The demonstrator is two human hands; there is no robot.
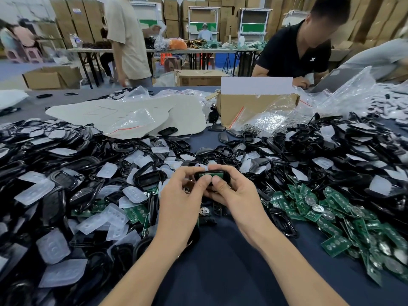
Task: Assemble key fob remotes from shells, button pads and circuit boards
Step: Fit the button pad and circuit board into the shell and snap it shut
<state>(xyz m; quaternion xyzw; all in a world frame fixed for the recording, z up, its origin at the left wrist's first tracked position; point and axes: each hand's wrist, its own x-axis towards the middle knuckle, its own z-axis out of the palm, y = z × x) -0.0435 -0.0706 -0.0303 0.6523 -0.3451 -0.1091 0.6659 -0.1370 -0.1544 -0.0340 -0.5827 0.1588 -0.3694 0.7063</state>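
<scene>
Both hands hold one black key fob shell (224, 176) above the middle of the table, with a green circuit board (210, 174) lying in it. My left hand (184, 196) grips the shell's left end, thumb on the board. My right hand (233, 193) grips the right end, its thumb beside the left one. Black shells (72, 164) and translucent button pads (35, 191) are heaped at the left. Loose green circuit boards (335, 219) are piled at the right, under more black shells (344, 151).
A dark blue table cloth (220, 261) shows between my forearms. An open cardboard box (254, 107) and clear plastic bags (344, 93) stand behind the piles, with white sheets (123, 113) at the back left. A person in black (295, 49) works opposite; another stands at the back left.
</scene>
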